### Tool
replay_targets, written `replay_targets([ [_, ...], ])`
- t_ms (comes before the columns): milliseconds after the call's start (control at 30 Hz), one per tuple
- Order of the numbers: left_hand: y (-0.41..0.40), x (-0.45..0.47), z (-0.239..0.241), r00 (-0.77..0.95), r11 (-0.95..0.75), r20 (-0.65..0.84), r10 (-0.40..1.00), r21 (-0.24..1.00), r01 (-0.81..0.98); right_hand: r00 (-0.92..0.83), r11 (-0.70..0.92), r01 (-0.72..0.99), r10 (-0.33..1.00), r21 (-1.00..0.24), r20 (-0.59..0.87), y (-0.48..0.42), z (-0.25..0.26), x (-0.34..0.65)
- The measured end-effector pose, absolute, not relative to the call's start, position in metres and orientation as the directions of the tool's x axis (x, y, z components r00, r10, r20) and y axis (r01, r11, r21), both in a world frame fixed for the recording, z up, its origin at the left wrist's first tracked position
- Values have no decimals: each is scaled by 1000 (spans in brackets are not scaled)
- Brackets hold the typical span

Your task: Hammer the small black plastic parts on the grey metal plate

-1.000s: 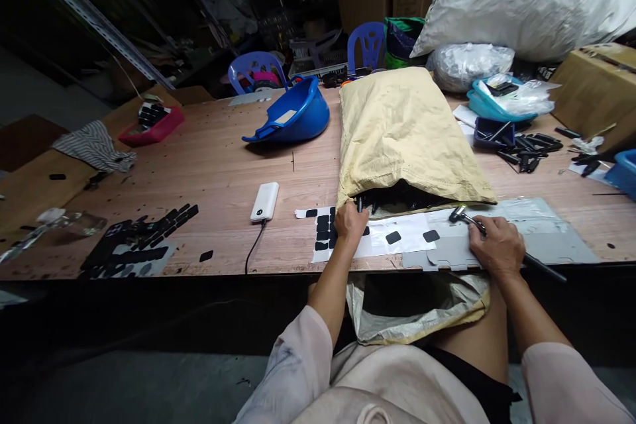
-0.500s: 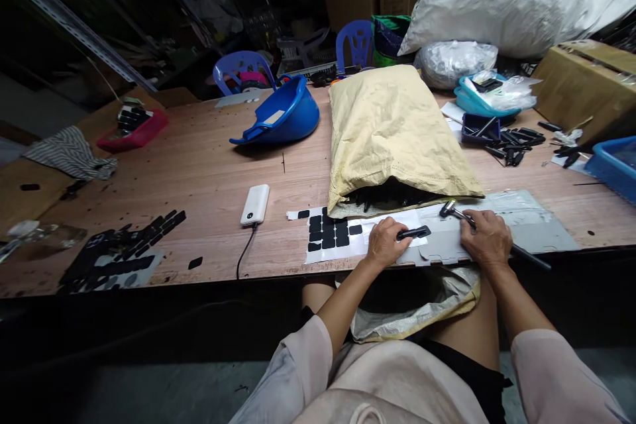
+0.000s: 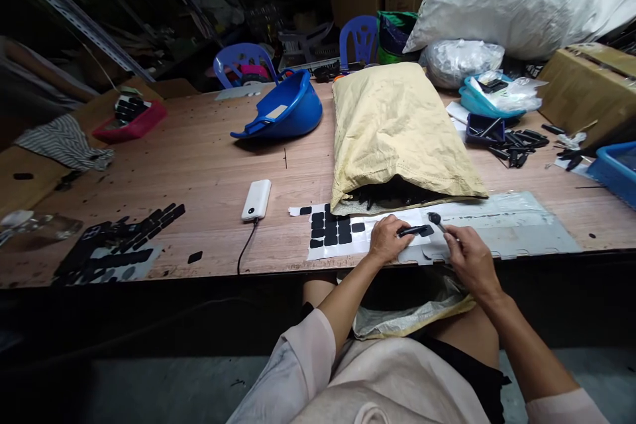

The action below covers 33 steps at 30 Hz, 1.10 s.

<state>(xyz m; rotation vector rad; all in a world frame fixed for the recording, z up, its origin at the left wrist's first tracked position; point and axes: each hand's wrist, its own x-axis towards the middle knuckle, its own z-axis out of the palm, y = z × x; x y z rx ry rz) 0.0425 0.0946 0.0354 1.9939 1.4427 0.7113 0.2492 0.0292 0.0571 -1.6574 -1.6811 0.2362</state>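
My left hand [image 3: 389, 238] is closed around a slim black piece [image 3: 411, 230] and steadies it on the table's near edge. A flat black tab at that piece's right end lies over the grey sheet. My right hand [image 3: 470, 258] grips a small hammer by its thin metal shaft; the hammer head [image 3: 434, 218] is just right of the black piece. My palm hides the hammer's grip. Left of my left hand, rounded black pads [image 3: 330, 228] stick to a white backing sheet [image 3: 322, 254]. On my lap a sack [image 3: 412, 324] hangs open below the edge.
A yellow sack [image 3: 397, 126] with black pieces in its mouth stands behind my hands. A white power bank [image 3: 257, 199] with a cable lies left. Further off are a blue basin [image 3: 298, 109], black parts [image 3: 521, 146] and a cardboard box [image 3: 586, 93]. Another person's arm [image 3: 34, 66] shows far left.
My right hand has moved left and turned, bringing the hammer head down beside the black piece. My left hand stays in place. A person's arm has appeared at far left.
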Motion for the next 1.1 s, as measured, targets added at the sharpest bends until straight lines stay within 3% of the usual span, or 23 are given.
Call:
replay_targets([
  [133, 95, 43, 39, 269, -224, 54, 962, 720, 657, 119, 148, 754, 927, -640, 355, 17, 62, 227],
  [333, 96, 45, 41, 260, -206, 35, 965, 717, 666, 106, 116, 816, 933, -566, 344, 13, 61, 222],
  [500, 95, 44, 42, 278, -216, 35, 960, 722, 658, 53, 220, 803, 900, -554, 433, 13, 63, 212],
  [633, 95, 43, 42, 285, -226, 38, 958, 711, 666, -13, 230, 845, 911, -483, 412, 14, 59, 204],
  [767, 95, 44, 40, 279, -231, 55, 959, 725, 649, 59, 157, 891, 891, -426, 451, 21, 56, 223],
  [900, 95, 46, 37, 274, -239, 72, 959, 722, 649, 102, 41, 963, 859, -266, 501, 43, 52, 275],
  [1000, 95, 46, 36, 275, -240, 70, 959, 720, 651, -17, 104, 983, 873, -152, 487, 63, 41, 314],
  [1100, 96, 46, 35, 281, -245, 72, 957, 718, 651, -71, 148, 982, 865, -118, 497, 77, 28, 333],
])
